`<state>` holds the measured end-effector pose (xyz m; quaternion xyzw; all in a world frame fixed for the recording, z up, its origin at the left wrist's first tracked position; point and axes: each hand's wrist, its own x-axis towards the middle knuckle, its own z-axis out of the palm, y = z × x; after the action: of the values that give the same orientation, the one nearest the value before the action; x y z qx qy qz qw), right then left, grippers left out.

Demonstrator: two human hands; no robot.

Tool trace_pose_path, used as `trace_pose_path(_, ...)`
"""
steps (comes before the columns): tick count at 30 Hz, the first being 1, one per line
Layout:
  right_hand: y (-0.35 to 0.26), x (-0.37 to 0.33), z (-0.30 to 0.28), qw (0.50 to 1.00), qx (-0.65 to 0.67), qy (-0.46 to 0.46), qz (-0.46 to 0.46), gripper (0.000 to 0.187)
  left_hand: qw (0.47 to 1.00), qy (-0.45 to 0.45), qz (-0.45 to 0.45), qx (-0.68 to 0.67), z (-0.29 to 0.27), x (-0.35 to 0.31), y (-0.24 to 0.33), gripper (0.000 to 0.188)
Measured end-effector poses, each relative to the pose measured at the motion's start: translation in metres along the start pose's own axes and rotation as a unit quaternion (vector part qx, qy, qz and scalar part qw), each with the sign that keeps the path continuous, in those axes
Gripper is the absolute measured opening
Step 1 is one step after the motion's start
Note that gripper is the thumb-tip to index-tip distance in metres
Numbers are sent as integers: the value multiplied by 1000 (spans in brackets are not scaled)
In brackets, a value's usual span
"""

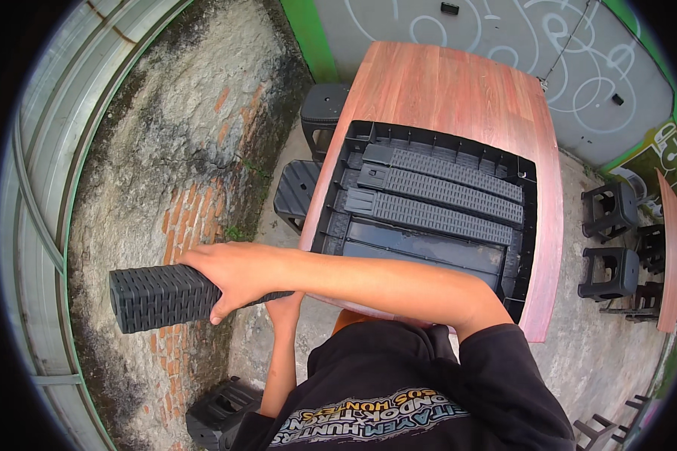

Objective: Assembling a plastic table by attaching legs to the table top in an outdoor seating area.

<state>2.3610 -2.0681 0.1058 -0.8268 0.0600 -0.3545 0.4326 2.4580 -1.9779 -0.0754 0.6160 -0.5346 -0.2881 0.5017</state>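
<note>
Post toward nine o'clock is clasped in right hand; I cannot tell left hand grip, but judge level two-handed support best.

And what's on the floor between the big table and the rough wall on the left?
In the head view, two black stools, partly hidden by the table, with weeds near the wall.

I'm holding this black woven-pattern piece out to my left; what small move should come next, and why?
Probably swing the black piece rightward over the black frame on the wooden table: your right hand grips it beyond the table's left edge, while three similar woven-pattern pieces lie inside the frame.
</note>
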Motion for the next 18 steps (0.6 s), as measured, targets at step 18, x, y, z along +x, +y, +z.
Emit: trace_pose_path(18,-13,-63,25,991,58,121,1,102,850,106,84,509,-3,-47,-160,60)
